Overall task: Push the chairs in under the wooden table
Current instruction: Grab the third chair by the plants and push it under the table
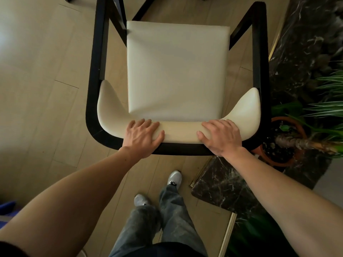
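Head view, looking straight down. No brand, label or legible writing anywhere in frame. One container: a terracotta pot (284,143) at right, holding dark soil and a plant (319,127) with a rough trunk leaning right and long striped green leaves; the pot stands on a dark marble slab (232,184) with white veining and a brass-coloured edge. The chair (177,71) fills the middle: black frame with arms running up both sides, cream square seat cushion, cream curved backrest pad at the near side. It stands on pale wood plank floor (46,80), its right rear corner just beside the pot. The wooden table itself does not show; only dark legs or bars at the top edge, too cropped to identify. Left hand (143,137) lies on the left half of the backrest top, fingers spread over the cream pad, thumb along its near face, palm over the black rim: holding the backrest. Right hand (220,137) is likewise on the right half, fingers draped forward over the pad, gripping the backrest. Both forearms bare. Below: grey-blue jeans (157,223) and two grey sneakers (174,178), one foot ahead of the other, on the floor behind the chair.
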{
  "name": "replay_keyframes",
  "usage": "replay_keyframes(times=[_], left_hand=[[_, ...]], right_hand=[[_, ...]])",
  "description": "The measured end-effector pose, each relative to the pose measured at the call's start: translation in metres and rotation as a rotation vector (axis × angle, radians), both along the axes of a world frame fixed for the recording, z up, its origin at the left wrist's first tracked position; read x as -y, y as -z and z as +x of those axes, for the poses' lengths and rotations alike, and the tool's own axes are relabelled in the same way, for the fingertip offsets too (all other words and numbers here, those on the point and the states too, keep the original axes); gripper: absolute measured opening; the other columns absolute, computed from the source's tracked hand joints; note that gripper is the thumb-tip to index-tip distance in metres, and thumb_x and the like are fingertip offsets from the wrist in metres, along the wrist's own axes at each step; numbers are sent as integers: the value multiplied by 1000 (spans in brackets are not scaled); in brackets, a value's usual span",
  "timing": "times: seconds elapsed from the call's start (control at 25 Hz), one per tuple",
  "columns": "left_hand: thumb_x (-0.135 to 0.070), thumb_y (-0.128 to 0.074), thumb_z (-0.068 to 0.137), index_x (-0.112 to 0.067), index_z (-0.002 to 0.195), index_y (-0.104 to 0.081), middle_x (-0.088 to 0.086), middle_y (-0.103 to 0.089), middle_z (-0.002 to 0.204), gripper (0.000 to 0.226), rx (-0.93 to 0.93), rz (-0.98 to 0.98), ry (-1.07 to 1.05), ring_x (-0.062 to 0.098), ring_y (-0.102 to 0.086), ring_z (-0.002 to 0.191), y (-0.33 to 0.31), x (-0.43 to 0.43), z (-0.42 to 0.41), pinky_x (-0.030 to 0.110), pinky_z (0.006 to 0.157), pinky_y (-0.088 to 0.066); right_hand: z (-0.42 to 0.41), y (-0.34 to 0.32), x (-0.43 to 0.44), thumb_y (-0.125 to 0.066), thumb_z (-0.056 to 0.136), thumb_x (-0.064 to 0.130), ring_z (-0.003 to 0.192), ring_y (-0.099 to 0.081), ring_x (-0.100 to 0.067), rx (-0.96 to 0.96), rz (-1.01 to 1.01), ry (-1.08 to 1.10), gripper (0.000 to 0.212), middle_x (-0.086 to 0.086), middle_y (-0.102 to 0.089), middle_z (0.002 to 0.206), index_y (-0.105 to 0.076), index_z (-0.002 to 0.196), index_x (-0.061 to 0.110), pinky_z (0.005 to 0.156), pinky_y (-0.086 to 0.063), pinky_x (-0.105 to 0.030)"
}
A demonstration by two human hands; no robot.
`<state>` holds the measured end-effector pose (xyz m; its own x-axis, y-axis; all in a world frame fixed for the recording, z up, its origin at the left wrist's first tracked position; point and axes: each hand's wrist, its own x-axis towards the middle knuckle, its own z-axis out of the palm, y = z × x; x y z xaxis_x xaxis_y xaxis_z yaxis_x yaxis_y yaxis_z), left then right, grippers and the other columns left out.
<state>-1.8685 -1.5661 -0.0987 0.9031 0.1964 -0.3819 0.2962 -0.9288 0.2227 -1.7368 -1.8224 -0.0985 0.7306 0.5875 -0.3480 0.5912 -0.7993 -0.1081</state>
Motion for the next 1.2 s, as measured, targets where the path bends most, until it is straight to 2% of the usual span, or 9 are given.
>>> replay_keyframes(times=[0.24, 0.64, 1.2], left_hand=[[-62, -23, 94, -24, 131, -60, 1, -65, 126, 65, -23, -20, 19, 25, -55, 123, -5, -4, 6, 48, 109, -31], [-64, -18, 94, -23, 130, -60, 2, -65, 125, 68, -9, -25, 94, 25, -54, 123, -4, -61, 61, 46, 109, -30], [-62, -17, 93, -24, 124, -62, -1, -65, 116, 66, -10, 3, 174, 23, -55, 116, -4, -125, 143, 44, 107, -31]], right_hand=[[-1, -2, -1, -32, 93, 64, 105, -65, -26, 15, 10, 18, 60, -3, -72, 111, -71, 111, 22, 96, -45, -45], [32, -1, -48, -33, 92, 61, 104, -65, -27, 33, 64, 113, 58, -1, -73, 109, -72, 111, 22, 96, -44, -46], [98, -6, -108, -23, 93, 64, 112, -63, -24, -17, -6, 183, 66, 0, -70, 121, -69, 120, 24, 100, -42, -44]])
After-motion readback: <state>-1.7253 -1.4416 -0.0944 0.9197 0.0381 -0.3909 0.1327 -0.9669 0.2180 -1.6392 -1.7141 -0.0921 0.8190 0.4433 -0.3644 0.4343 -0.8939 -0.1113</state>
